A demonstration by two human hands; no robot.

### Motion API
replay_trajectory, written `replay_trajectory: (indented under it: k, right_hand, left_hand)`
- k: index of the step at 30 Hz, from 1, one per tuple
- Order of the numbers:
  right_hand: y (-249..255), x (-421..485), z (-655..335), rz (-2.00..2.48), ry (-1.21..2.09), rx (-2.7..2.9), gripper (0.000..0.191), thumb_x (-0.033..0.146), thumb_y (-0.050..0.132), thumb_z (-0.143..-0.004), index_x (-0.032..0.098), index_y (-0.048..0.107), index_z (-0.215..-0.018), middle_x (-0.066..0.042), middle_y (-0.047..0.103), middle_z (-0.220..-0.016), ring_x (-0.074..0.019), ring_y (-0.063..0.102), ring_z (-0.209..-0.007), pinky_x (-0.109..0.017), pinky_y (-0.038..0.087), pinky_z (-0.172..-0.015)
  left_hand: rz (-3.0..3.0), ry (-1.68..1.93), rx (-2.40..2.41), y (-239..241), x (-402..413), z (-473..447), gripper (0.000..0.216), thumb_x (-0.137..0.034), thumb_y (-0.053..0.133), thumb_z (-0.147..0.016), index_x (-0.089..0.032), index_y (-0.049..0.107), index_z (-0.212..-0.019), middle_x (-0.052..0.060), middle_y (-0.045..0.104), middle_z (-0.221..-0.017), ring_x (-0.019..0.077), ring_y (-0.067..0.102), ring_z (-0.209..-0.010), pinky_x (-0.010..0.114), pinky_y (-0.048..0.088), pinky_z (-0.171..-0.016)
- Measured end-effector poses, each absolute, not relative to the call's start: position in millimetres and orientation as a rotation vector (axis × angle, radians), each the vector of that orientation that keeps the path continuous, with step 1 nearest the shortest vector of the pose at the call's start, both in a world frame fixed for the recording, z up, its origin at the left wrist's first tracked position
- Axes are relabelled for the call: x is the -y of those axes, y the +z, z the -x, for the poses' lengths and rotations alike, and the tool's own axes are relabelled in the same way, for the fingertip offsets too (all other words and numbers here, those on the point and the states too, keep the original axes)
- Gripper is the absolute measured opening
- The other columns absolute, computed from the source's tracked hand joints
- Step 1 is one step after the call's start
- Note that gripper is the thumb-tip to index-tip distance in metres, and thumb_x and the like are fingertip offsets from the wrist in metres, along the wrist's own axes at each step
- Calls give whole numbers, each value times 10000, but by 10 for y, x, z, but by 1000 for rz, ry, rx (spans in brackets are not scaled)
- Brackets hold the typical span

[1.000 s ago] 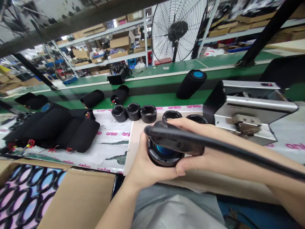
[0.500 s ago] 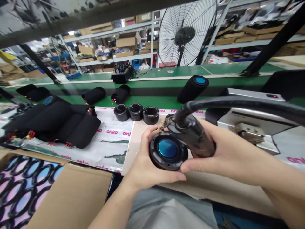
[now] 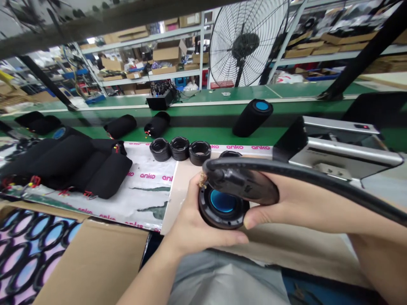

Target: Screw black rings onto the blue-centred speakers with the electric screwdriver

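My left hand (image 3: 193,220) is wrapped around a round black speaker part (image 3: 222,222) with a shiny blue disc in the middle, its end face turned up. In my right hand (image 3: 276,201) is a dark, glossy handheld tool (image 3: 251,185) with a thick black cable (image 3: 305,169) running off to the right. The tool lies tilted across the top of the speaker part and covers its upper edge. Its working tip is hidden, and brownish crust shows near its left end. Behind my hands, several black rings (image 3: 199,152) stand in a row on the cardboard.
Black fabric speaker sleeves (image 3: 73,165) with coloured wires lie at left. A black speaker (image 3: 253,117) leans on the green bench. A silver metal device (image 3: 349,148) stands at right. A cardboard box (image 3: 92,254) holds black rings at lower left; a large fan (image 3: 244,44) is behind.
The tool has tipped over from more upright to nearly flat across the speaker part, and its cable has dropped lower. My left hand keeps its hold. The view has shifted slightly.
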State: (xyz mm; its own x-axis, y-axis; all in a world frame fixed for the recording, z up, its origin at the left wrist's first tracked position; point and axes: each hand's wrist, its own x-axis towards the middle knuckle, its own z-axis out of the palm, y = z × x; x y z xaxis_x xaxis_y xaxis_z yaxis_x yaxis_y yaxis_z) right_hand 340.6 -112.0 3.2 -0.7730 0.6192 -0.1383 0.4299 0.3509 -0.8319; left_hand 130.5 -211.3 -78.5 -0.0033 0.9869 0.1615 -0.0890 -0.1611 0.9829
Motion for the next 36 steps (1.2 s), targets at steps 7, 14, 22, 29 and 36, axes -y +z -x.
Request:
replay_trajectory:
  k: [7,14,22,29,36]
  right_hand:
    - [41,1203,-3479,1014,1261,2257,742,555,981,-633,260,735,-1268,-45,775,-1094,-304,779,-1050,-373,678,-809]
    - [294,1273,-4141,769,895,1188,654,630,1021,-625,239,628,-971,49,637,-625,-143,520,-389,-296,468,-391]
    - [137,882,-4320,673,622,1008,607,685,935,-739,225,577,-912,64,532,-555,-128,475,-379,-292,360,-336]
    - [-102,714,-4270,654,680,1098,609,708,861,-822,219,505,-893,74,499,-546,-98,460,-371,-237,329,-329]
    - [-133,755,-4303,739,821,1082,704,803,863,-748,237,477,-908,81,494,-541,-110,446,-367,-258,329,-330]
  left_hand:
    - [-1422,1568,-1146,-850,2091,-1398,947,-395,1105,-548,-261,659,-1372,85,796,-1344,339,787,-1257,444,641,-1093]
    - [-1630,1648,-1287,-959,2116,-1382,813,-315,1008,-660,-266,679,-1402,48,772,-1356,235,770,-1245,258,583,-1077]
    - [-1676,1528,-1012,-888,1753,-2074,774,-291,987,-653,-256,649,-1348,47,811,-1254,256,836,-1109,312,668,-951]
    - [-1609,1414,-920,-748,1547,-2430,727,-256,961,-647,-241,645,-1301,46,835,-1200,244,863,-1012,301,699,-860]
    - [-1626,1399,-911,-763,1535,-2376,760,-275,988,-634,-244,643,-1310,51,824,-1245,250,854,-1066,303,688,-902]
